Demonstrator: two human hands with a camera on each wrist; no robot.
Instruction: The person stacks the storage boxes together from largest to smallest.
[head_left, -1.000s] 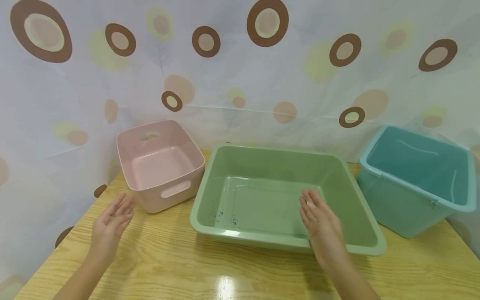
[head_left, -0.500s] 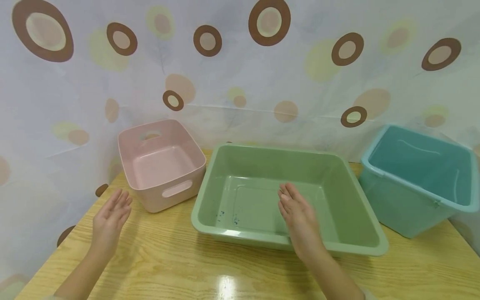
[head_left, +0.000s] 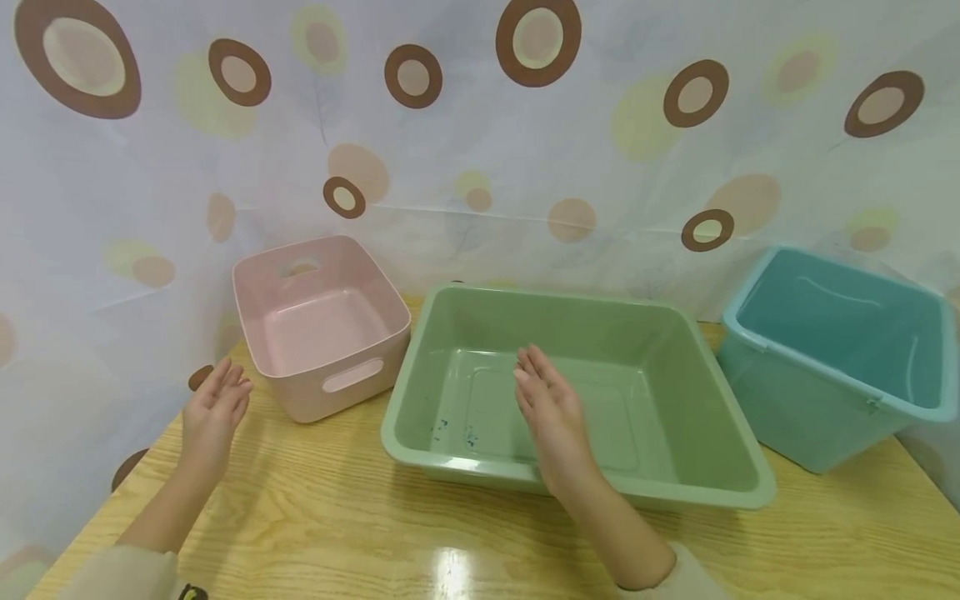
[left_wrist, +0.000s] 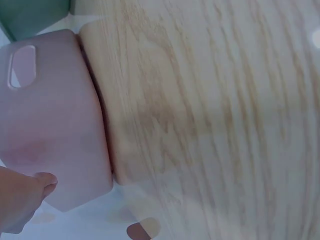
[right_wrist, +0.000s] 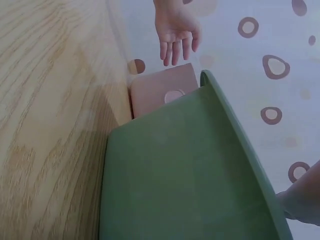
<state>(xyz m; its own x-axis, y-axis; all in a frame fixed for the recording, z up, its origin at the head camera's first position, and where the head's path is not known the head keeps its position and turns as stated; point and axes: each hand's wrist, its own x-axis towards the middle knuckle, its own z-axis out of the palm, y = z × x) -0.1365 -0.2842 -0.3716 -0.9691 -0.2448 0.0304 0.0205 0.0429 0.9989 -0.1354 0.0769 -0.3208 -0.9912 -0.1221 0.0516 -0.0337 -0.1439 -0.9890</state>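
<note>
Fingers nearly straight, the right hand (head_left: 553,423) hovers over the green tub (head_left: 465,467); left of that tub, the left hand (head_left: 212,414), fingers likewise extended, is near the pink bin (head_left: 302,398).

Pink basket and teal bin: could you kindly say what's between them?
The green tub stands between the pink basket and teal bin in the head view.

Teal bin (head_left: 795,400): right of the right hand (head_left: 553,425), well apart; open top, paler rim, standing on the desk (head_left: 322,508). Desk surface: yellowish wood grain, beneath both hands; bright glare (head_left: 451,573) nearer than either hand, laterally between them. Patterned sheet (head_left: 465,142): beyond both hands, also left of the left hand (head_left: 211,425); white, brown rings, peach and yellow-green spots.
</note>
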